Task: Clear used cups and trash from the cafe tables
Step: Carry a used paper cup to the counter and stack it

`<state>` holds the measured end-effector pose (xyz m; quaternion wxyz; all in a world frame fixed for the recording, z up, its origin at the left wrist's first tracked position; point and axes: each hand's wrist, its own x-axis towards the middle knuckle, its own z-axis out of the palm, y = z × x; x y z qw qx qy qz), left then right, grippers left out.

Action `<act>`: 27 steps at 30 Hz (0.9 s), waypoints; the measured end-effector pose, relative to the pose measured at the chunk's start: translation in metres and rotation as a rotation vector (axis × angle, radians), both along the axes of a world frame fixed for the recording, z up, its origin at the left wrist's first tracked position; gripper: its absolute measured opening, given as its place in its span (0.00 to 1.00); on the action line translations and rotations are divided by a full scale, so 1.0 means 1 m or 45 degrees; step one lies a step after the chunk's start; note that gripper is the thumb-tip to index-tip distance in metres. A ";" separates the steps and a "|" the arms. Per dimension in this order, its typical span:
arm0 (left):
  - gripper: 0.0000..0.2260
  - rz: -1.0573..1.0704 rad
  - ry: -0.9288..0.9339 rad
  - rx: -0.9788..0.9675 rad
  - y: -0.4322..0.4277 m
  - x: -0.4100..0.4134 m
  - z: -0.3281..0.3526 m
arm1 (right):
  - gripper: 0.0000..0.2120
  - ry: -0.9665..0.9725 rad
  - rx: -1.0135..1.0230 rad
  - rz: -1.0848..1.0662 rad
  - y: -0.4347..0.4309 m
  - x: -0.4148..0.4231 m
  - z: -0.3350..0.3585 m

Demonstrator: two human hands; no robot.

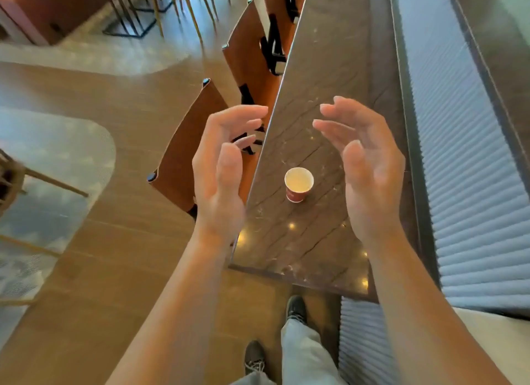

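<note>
1. Far L: wood floor (86, 241) w/ pale rug patches.
2. Brown chair (183, 155) tucked against the table's L edge; a 2nd one sits behind it.
3. Left hand (220, 181): raised over the table edge, palm facing inward, fingers loosely spread & slightly bent, holding nothing.
4. Paper cup (298, 183): red outside, pale inside, upright on the dark table (315, 69), near its front end; seen between both hands, touching neither.
5. Right hand (370, 172): raised, palm facing the L one, fingers relaxed & apart, nothing in it.
6. Far R: ribbed grey-blue surface (473, 183) along the table's R side.
</note>
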<state>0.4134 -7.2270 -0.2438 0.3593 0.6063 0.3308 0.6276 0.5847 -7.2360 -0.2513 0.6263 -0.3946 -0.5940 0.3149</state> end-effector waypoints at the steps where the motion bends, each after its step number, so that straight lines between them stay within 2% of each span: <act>1: 0.29 -0.006 0.006 -0.039 0.014 0.008 -0.012 | 0.35 0.014 -0.038 -0.010 0.013 0.006 -0.012; 5: 0.31 -0.003 0.051 -0.200 0.055 0.031 -0.069 | 0.37 0.067 -0.225 -0.039 0.049 0.026 -0.067; 9: 0.36 0.055 0.087 -0.380 0.077 0.041 -0.137 | 0.36 0.048 -0.368 -0.090 0.070 0.036 -0.130; 16: 0.35 0.068 0.092 -0.652 0.084 0.052 -0.233 | 0.40 0.048 -0.624 -0.077 0.076 0.040 -0.218; 20: 0.38 0.000 0.067 -0.784 0.085 0.054 -0.254 | 0.46 -0.022 -0.723 -0.050 0.078 0.039 -0.247; 23: 0.33 -0.085 0.058 -0.806 0.088 0.063 -0.253 | 0.48 -0.033 -0.787 -0.047 0.085 0.033 -0.257; 27: 0.30 -0.127 0.037 -0.761 0.095 0.071 -0.225 | 0.43 -0.064 -0.718 -0.147 0.104 0.020 -0.241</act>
